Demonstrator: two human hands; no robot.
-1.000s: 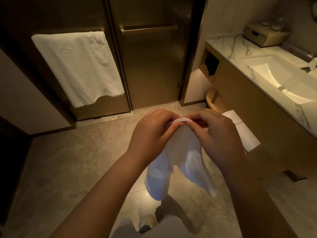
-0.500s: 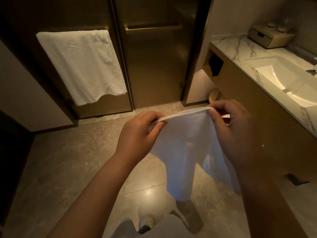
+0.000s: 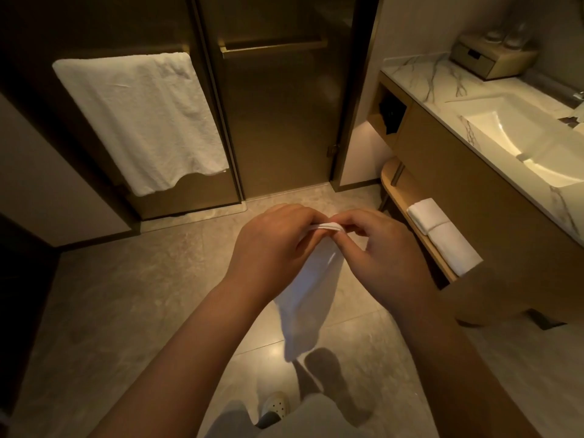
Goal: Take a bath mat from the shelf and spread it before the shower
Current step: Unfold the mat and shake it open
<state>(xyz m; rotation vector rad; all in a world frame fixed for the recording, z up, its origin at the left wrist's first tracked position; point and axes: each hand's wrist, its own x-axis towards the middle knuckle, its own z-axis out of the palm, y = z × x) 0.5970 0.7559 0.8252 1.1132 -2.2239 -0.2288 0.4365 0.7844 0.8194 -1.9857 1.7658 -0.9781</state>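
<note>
Our two hands meet close in front of us, above the floor; the left hand [image 3: 271,248] has its fingers curled and pinches the top edge of the bath mat [image 3: 303,301] between thumb and fingers; the right hand [image 3: 388,257] does the same just beside it, its fingertips almost touching those of the left, so that only a short bunched strip of white hem shows between them; both hands are grasping the mat, neither one released. The mat hangs down from that pinch in a narrow, loosely folded drape, and its lower end falls between our forearms; it seems to hang clear of the floor, though we cannot be sure. Below it the floor [image 3: 126,295] is pale glossy tile with the mat's shadow on it; the toe of a light perforated shoe [image 3: 275,404] shows near the bottom edge. To our right a low wooden shelf [image 3: 388,184] runs under the surface; two folded cloths [image 3: 439,235], white, lie on it side by side, touching. Above them the surface [image 3: 420,77] is white veined marble with a sink [image 3: 518,134] sunk into it; a small tan box [image 3: 486,58] stands at its far end, and what stands on the box is too blurred to tell. Farthest off, ahead of us, are the dark glass shower doors [image 3: 278,121] in bronze frames, closed; a bar handle [image 3: 271,47] crosses the right one; a large white towel [image 3: 142,121] hangs over a rail on the left one, its lower edge uneven.
</note>
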